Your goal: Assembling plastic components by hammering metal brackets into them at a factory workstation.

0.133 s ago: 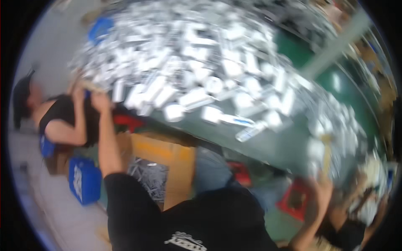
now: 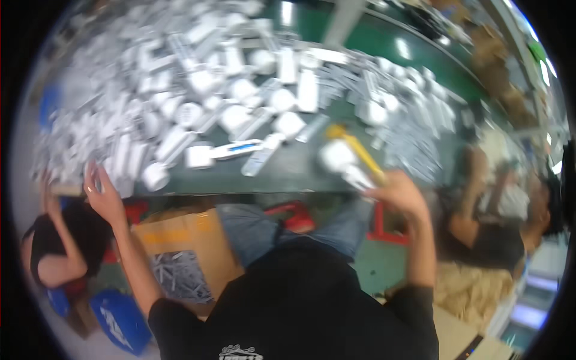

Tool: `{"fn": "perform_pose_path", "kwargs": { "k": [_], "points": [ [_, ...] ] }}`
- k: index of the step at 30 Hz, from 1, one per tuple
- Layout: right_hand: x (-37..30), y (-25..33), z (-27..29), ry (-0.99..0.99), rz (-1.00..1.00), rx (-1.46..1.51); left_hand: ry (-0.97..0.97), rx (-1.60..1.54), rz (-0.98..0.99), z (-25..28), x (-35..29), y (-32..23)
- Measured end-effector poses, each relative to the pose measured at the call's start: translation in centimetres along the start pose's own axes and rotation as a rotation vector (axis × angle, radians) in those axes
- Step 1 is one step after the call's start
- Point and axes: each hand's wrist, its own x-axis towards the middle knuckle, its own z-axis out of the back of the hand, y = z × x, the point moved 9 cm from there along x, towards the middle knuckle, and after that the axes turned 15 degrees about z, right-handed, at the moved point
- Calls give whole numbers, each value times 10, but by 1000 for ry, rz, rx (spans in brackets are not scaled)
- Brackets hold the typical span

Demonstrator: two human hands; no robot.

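My right hand (image 2: pixel 401 193) is closed around a slim yellow tool (image 2: pixel 366 157), blurred, at the table's front edge right of the middle. A white part with a round head (image 2: pixel 338 156) lies against or just beside the tool; whether my fingers also grip it I cannot tell. My left hand (image 2: pixel 106 195) hovers at the front edge on the left, fingers apart, with nothing visible in it. Close to it spreads a large heap of white plastic parts (image 2: pixel 198 78), many with round heads. A white piece with a blue stripe (image 2: pixel 237 149) lies near the front edge.
Flat grey-clear pieces (image 2: pixel 414 150) are piled at the right of the green table (image 2: pixel 288 168). An open cardboard box (image 2: pixel 210 240) of grey strips stands by my left leg, near a blue bin (image 2: pixel 123 321). Co-workers sit at left (image 2: pixel 60 252) and right (image 2: pixel 498 234).
The view has swung round, so the heap sits further left and the right co-worker shows more fully. My right hand with the yellow tool appears higher and nearer the middle; my left hand appears lower.
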Motion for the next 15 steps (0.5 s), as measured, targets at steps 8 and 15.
{"fn": "perform_pose_path", "kwargs": {
  "k": [8, 15],
  "points": [
    [34, 13, 10, 211, 89, -200, 1044, -325, -1015, -146, -357, -315],
    [-35, -62, 71, -416, 93, 338, 1028, -82, -1114, -214, -394, -338]
  ]
}}
